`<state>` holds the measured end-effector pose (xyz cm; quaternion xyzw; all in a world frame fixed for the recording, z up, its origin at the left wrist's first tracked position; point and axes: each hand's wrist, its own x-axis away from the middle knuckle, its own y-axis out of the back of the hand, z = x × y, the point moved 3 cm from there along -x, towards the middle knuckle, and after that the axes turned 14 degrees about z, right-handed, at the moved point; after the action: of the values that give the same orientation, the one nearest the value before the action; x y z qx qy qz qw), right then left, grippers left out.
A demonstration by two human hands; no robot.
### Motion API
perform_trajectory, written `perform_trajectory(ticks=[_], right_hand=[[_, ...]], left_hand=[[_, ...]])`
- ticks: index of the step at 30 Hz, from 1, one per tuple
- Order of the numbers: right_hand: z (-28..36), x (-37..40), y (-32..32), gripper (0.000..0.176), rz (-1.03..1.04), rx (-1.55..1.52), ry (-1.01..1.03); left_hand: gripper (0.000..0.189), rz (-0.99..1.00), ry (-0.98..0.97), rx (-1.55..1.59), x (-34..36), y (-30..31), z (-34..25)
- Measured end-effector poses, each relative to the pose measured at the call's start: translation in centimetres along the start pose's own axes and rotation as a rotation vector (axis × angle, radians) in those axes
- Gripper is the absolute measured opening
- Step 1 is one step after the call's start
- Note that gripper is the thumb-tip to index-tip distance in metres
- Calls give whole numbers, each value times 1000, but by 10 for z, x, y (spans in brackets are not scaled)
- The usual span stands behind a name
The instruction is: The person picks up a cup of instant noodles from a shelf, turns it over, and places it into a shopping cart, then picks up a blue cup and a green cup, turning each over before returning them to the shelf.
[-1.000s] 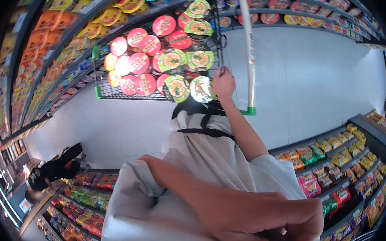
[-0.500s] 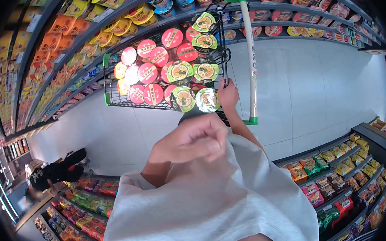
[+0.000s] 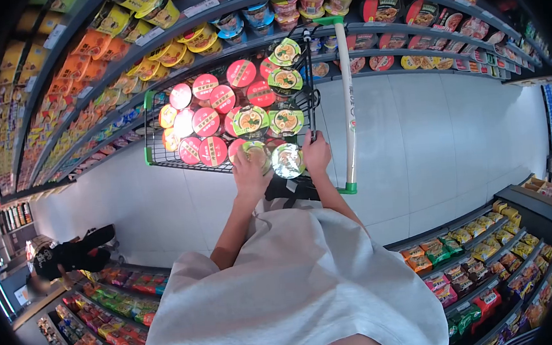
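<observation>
A wire shopping cart (image 3: pixel 145 100) with green corners holds several red-lidded instant noodle cups (image 3: pixel 213 151) and several green-lidded ones (image 3: pixel 286 122). My left hand (image 3: pixel 249 173) is at the cart's near side, its fingers curled over a green-lidded noodle cup (image 3: pixel 260 154) and hiding part of its lid. To the right of it, a cup with strong glare on its lid (image 3: pixel 287 161) sits close to my right hand (image 3: pixel 316 154). That right hand is closed on the cart's rear frame, short of the pale push handle (image 3: pixel 348 102).
Shelves of noodle cups and bowls (image 3: pixel 197 37) curve along the cart's far side. Behind me stand low shelves of packaged food (image 3: pixel 465 268). A person in dark clothes (image 3: pixel 69 257) is in the aisle at far left. Pale floor tiles (image 3: pixel 403 143) lie right of the handle.
My left hand has moved from in front of my chest out to a green-lidded cup in the cart. My right hand keeps its place on the cart frame. The view has shifted slightly.
</observation>
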<state>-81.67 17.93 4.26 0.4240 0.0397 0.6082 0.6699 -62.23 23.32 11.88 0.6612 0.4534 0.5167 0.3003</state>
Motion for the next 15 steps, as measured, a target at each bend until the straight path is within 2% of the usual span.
perform_trajectory(ticks=[1,2,5,7,12,15], right_hand=[[-1,0,1,39,2,-3,0],[0,-1,2,39,7,-8,0],[-5,0,3,37,-1,-10,19],[-6,-3,2,37,-45,-1,61],[0,1,10,31,-5,29,39],[-4,-1,8,35,-57,-16,46]], left_hand=[[68,-77,23,-17,-2,-3,2],[77,-12,40,-34,-7,-12,10],[77,12,75,41,-13,-22,17],[75,-50,21,86,-17,-34,27],[74,-104,-44,121,-21,-37,32],[72,-117,-60,133,-24,-40,34]])
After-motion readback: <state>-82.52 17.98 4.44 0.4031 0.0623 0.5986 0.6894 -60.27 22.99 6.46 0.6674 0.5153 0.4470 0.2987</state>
